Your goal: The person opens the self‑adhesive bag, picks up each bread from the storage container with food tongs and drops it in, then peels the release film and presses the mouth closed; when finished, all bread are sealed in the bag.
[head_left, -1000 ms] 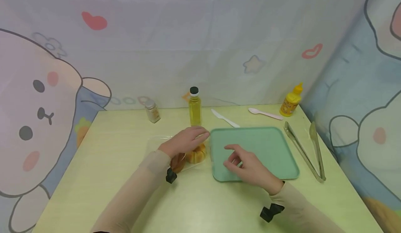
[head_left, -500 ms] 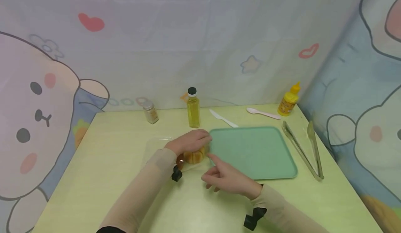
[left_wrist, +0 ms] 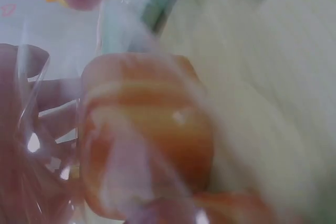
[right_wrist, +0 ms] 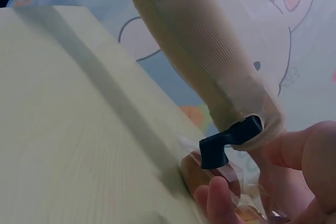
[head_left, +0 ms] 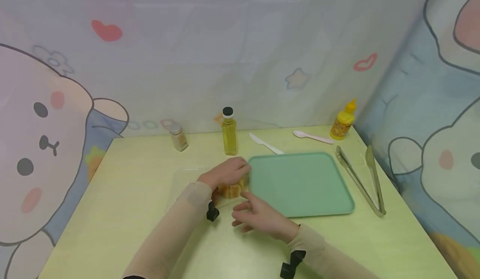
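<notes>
A clear plastic bag point(head_left: 183, 181) with bread inside lies left of the tray. A golden, ridged bun point(head_left: 230, 191) sits at its right end; in the left wrist view this bun point(left_wrist: 149, 135) shows through shiny film. A browner bread roll point(right_wrist: 195, 174) appears in the right wrist view, mostly hidden by the left forearm in the head view. My left hand point(head_left: 226, 172) reaches over the bun, fingers curled down on the bag's right end, film around them. My right hand point(head_left: 260, 216) is just nearer me, fingers loosely bent, index fingertip right at the bun's near corner, holding nothing.
A green tray point(head_left: 300, 185) is on the right, with metal tongs point(head_left: 360, 183) beyond it. Behind stand a shaker jar point(head_left: 178, 137), an oil bottle point(head_left: 229, 132) and a yellow squeeze bottle point(head_left: 343, 120). A white plastic knife point(head_left: 265, 143) and pink spoon point(head_left: 313, 136) lie between.
My right hand has moved left from over the tray to the bag's near right corner. My left hand has shifted slightly right over the bun, its fingers bending down.
</notes>
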The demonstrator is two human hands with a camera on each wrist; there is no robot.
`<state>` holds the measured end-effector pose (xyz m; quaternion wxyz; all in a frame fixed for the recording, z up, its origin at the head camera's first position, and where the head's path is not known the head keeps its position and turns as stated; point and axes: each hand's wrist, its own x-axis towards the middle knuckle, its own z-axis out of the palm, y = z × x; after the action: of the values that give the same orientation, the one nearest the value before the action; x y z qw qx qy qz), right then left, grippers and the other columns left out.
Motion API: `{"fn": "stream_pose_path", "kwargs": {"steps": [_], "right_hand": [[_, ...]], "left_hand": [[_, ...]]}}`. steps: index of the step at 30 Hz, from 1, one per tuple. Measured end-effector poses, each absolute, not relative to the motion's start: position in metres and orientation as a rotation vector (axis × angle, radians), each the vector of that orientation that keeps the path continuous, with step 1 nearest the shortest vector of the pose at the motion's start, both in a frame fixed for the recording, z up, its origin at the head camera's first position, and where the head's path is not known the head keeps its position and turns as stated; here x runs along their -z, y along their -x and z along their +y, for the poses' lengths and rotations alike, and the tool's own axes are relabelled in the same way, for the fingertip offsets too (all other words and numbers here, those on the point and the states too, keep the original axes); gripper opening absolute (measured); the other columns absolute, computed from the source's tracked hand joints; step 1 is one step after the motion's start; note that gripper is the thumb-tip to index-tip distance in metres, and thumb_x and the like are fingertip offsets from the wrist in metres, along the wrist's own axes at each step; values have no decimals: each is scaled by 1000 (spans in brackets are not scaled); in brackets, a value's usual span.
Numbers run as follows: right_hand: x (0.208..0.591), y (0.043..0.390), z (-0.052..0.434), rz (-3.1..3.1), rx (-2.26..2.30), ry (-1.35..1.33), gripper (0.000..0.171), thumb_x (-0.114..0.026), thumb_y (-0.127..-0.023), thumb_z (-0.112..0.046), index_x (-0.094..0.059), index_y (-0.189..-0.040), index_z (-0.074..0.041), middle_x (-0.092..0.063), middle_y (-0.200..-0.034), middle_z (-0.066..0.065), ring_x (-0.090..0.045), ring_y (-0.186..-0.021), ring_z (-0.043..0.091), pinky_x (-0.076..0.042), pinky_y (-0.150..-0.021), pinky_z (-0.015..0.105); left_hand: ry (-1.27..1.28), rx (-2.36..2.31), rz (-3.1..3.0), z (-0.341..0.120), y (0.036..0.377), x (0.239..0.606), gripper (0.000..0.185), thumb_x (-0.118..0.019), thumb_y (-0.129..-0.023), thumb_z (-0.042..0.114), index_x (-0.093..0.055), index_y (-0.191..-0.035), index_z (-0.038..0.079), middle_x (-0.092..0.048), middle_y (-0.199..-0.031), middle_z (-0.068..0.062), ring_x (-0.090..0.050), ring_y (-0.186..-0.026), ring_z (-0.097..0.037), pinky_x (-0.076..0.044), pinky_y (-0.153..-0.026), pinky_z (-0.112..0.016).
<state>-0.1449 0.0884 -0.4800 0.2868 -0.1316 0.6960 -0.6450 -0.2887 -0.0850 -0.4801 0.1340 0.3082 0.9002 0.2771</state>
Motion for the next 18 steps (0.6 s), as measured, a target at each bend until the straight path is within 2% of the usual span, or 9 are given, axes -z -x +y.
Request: {"fn": "stream_pose_path", "kwargs": {"steps": [4, 9, 13, 18], "right_hand": [[486, 149, 83, 1878, 1765, 287, 81, -64, -106, -21, -14, -162, 9, -55, -143, 30, -74, -108, 32, -63, -85, 43], [490, 151, 79, 1959, 1791, 274, 64, -61, -107, -19, -33, -153, 16, -56, -144, 33, -73, -108, 32, -64, -83, 41], [490, 154, 81, 2055, 1793, 312, 53, -58, -109, -18, -45, -146, 18, -61, -137, 34, -75, -104, 33, -64, -78, 37], [489, 163, 85, 2208, 1767, 363, 39, -59, -109, -18, -60, -134, 12, -73, -117, 27, -76, -93, 35, -63, -71, 33]], "left_hand": [[-904, -815, 2618, -87, 290, 481, 46, -39, -112, 28, -74, -90, 9, -67, -119, -6, -62, -111, -22, -49, -103, -42], [-975, -831, 2639, -93, 290, 479, 40, -43, -110, 24, -75, -93, 7, -69, -113, -6, -63, -108, -22, -51, -100, -41], [-975, -870, 2664, -99, 289, 474, 37, -43, -107, 18, -76, -107, 2, -71, -121, -9, -65, -117, -26, -51, -105, -43], [-911, -945, 2691, -108, 289, 463, 43, -38, -106, 16, -73, -123, -1, -70, -129, -11, -64, -125, -29, -49, -109, -46]]}}
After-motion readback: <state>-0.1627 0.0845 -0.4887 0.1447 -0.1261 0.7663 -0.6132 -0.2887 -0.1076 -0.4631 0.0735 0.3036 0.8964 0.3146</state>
